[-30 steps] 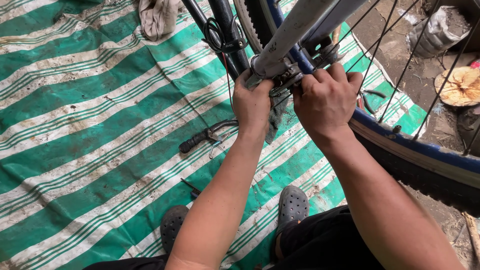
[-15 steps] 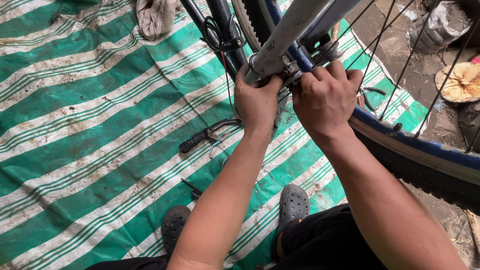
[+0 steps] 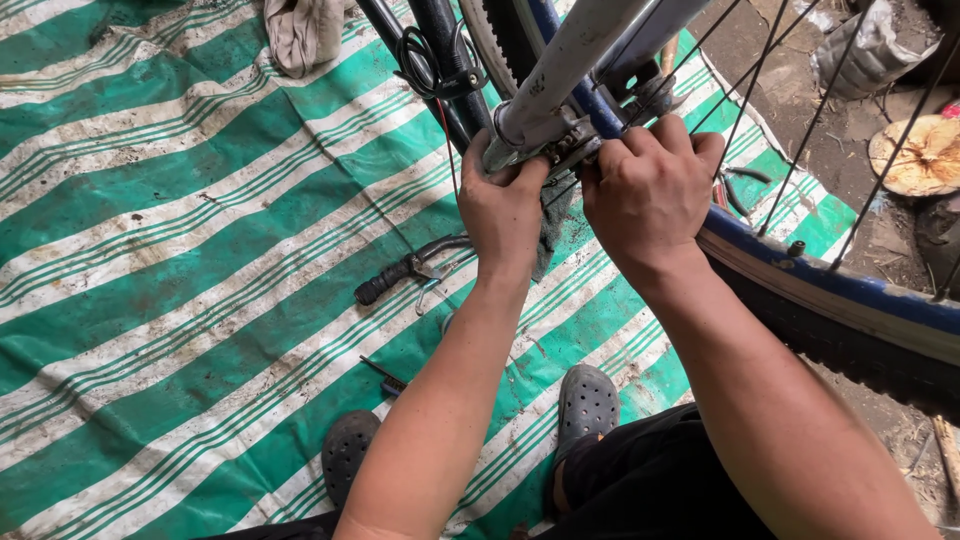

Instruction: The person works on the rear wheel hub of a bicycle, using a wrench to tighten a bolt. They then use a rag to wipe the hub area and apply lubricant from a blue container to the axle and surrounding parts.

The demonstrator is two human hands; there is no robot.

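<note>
Up close, both hands pinch a small metal part (image 3: 558, 150) at the end of the grey bike tube (image 3: 575, 60). The left hand (image 3: 502, 205) and right hand (image 3: 648, 190) hide most of it. The blue-rimmed wheel (image 3: 850, 300) is cut off.

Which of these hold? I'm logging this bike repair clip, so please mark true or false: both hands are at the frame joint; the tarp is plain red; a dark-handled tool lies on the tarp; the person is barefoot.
1. Both the left hand and right hand are at the grey frame joint: true.
2. The tarp is plain red: false, green with white stripes.
3. A dark-handled tool lies on the tarp: true.
4. The person is barefoot: false, grey clogs.
</note>
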